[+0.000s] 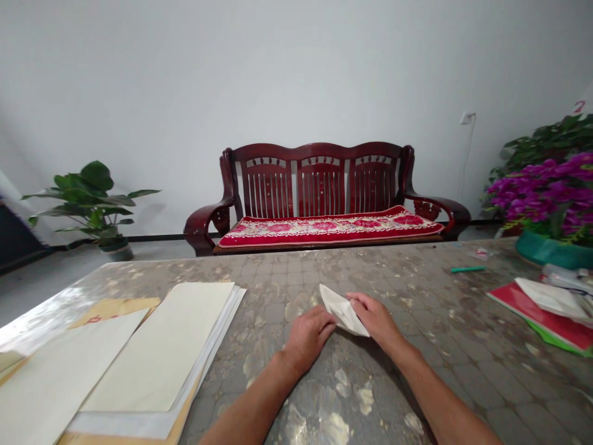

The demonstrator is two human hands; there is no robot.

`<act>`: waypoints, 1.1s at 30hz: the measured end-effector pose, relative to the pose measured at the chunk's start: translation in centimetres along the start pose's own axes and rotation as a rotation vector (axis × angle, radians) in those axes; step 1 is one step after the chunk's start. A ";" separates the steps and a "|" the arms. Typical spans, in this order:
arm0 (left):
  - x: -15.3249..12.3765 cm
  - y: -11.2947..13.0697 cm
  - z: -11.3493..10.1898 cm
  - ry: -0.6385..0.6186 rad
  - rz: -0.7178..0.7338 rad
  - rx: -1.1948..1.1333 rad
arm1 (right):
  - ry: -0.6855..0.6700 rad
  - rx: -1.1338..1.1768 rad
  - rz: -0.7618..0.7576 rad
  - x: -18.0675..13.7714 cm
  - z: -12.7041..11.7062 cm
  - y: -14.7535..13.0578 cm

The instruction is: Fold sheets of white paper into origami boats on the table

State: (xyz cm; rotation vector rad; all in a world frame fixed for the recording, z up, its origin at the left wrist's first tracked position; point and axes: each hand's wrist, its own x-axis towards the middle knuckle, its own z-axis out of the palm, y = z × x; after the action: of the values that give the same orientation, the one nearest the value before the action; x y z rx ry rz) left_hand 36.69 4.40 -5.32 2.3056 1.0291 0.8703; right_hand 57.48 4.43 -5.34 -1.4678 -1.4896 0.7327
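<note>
A small folded white paper [341, 309] lies on the patterned grey table [417, 346] in front of me. My left hand [308, 337] rests at its near left edge with fingers curled onto the paper. My right hand [377, 318] presses on the paper's right side, fingers closed over its edge. Both hands hold the folded paper down against the tabletop.
A stack of large paper sheets [157, 352] and brown envelopes [115, 307] lies at the left. Red and green folders [546, 318], a green pen [467, 269] and a pot of purple flowers [551, 210] sit at the right. A red wooden bench [319, 204] stands beyond the table.
</note>
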 end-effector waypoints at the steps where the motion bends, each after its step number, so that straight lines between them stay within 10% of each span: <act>1: 0.0 -0.1 0.0 0.016 -0.014 0.025 | -0.002 0.003 0.007 0.0 -0.4 0.1; 12: 0.9 -0.9 -0.1 0.147 -0.024 0.168 | -0.155 -0.370 -0.184 -0.8 -2.4 -1.9; 25: 0.1 -1.5 0.1 0.108 -0.057 0.161 | 0.469 -0.576 -0.121 1.0 -4.1 1.2; 33: 0.2 -1.2 0.0 0.027 -0.057 0.162 | 0.515 -0.669 0.026 1.7 -5.3 3.0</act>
State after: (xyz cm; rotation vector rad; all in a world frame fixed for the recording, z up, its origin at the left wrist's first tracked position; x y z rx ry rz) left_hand 36.16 5.31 -6.01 2.3897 1.2116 0.8247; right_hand 63.70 5.55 -5.38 -1.9761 -1.3537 -0.1746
